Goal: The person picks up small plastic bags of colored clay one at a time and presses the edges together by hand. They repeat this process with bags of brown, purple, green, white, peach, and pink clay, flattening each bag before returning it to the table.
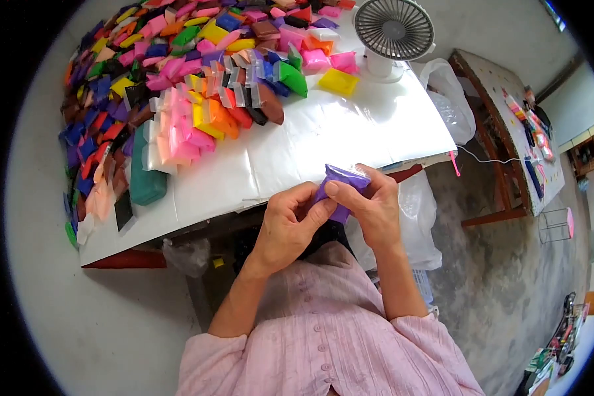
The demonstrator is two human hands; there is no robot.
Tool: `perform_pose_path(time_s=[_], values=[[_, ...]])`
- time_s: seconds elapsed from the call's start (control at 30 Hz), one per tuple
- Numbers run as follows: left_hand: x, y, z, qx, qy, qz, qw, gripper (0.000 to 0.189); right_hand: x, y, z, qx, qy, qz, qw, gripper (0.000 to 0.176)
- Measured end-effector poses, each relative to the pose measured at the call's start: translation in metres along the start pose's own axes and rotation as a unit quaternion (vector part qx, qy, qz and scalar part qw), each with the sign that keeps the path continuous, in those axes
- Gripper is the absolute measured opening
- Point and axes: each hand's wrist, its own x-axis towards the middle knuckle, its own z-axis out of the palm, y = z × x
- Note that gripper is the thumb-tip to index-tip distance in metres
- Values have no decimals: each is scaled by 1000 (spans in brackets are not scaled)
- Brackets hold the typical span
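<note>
A small purple packet (337, 178) with a clear plastic edge is held between both hands, just in front of the table edge. My left hand (289, 221) pinches its left side, the thumb pressed against it. On the other side, my right hand (373, 204) grips the packet with its thumb on the front and its fingers behind. Beyond the hands, rows of pink packets (178, 132), orange packets (219, 119) and other colours stand on the white table (264, 158). A teal block (148, 173) sits left of the rows.
A large heap of coloured packets (171, 46) covers the table's back left. A grey fan (394, 30) stands at the back right, near a yellow packet (338, 82). Plastic bags (417, 221) hang below the right edge. Another table (508, 125) is farther right.
</note>
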Motion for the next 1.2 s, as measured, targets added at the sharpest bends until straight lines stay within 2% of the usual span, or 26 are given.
perform_pose_path(time_s=[0.17, 0.27, 0.37, 0.47, 0.57, 0.67, 0.77, 0.87, 0.97, 1.2], values=[[-1, -1, -1, -7, -3, 18, 1000, 19, 1, 5, 2, 3, -6, -34, 999, 16], [-3, 0, -5, -20, -16, -3, 1000, 18, 0, 6, 9, 3, 20, -67, 998, 16], [-5, -1, -6, -40, -19, -12, 999, 18, 3, 7, 4, -79, 3, -70, 994, 18], [-5, -7, -10, -21, -18, -7, 1000, 18, 7, 5, 2, -88, -51, -46, 994, 21], [-5, -12, -8, -51, -29, -13, 998, 17, 7, 8, 0, -140, -39, -77, 986, 23], [-8, -3, -8, -44, -1, -20, 999, 16, 2, 5, 5, -101, -25, -44, 994, 22], [-8, -5, -12, -40, 36, -11, 998, 16, -1, 2, 17, 0, 8, 18, 1000, 20], [-7, -5, -11, -46, 40, 4, 998, 17, -6, 7, 7, -19, -5, 27, 999, 19], [-9, -4, -8, -35, 36, 9, 999, 18, -6, 7, 8, -54, 7, -45, 998, 21], [-8, -2, -11, -47, 76, 24, 996, 19, -11, 8, 8, -50, -19, -5, 999, 26]])
